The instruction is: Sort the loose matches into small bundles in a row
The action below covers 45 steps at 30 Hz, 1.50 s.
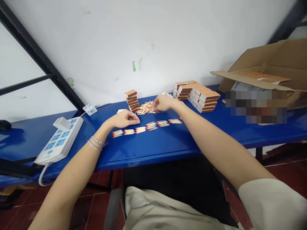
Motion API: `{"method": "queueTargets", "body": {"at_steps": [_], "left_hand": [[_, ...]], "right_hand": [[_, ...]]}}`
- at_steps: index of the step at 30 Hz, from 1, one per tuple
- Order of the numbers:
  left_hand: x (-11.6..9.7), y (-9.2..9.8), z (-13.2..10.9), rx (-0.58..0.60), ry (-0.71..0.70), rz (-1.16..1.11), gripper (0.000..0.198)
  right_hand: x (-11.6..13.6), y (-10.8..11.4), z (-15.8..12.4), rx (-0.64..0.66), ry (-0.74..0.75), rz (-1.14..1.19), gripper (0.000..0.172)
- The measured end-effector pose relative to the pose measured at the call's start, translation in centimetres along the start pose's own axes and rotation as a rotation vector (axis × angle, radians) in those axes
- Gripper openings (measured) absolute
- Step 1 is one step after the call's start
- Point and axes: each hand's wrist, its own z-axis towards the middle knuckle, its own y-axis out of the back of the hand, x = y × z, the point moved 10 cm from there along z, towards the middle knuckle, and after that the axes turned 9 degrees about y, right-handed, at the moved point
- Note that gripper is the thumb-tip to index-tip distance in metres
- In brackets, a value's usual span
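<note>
Loads of matches (146, 126) lined up in bundles on our blue table (165, 143): our left hand (123, 118) has its fingers bunched together just above them, beside the stacked matchboxes (132, 100). Next comes the loose match heap (146, 108), our right hand (163, 103) with fingertips together on it, can't tell if pinching any.

Free room for the left hand (123, 118) and right hand (164, 103) above the blue table (144, 148), from the row of matches (146, 126) out to the near edge. Behind that row, the loose match pile (146, 108) and a box stack (132, 100) in the way, right hand just beside the pile. Farther right, stacked boxes (196, 95) barring the reach toward the carton (263, 70). Left of the left hand, a gap, then the power strip (59, 140). Behind everything, a white wall (120, 48) closing off any forward reach.
</note>
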Motion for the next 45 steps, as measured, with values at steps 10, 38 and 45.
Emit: {"method": "queueTargets", "body": {"at_steps": [10,38,45], "left_hand": [[0.5,0.3,0.1,-0.013,0.007,-0.016,0.031],[0.4,0.3,0.2,-0.007,0.034,-0.010,0.033],[0.7,0.3,0.3,-0.010,0.042,-0.011,0.033]], "right_hand": [[2.9,0.1,-2.6,0.019,0.143,0.138,0.014],[-0.1,-0.8,-1.4,-0.114,0.060,-0.022,0.017],[-0.6,-1.1,-1.2,-0.102,-0.013,-0.085,0.015]]}}
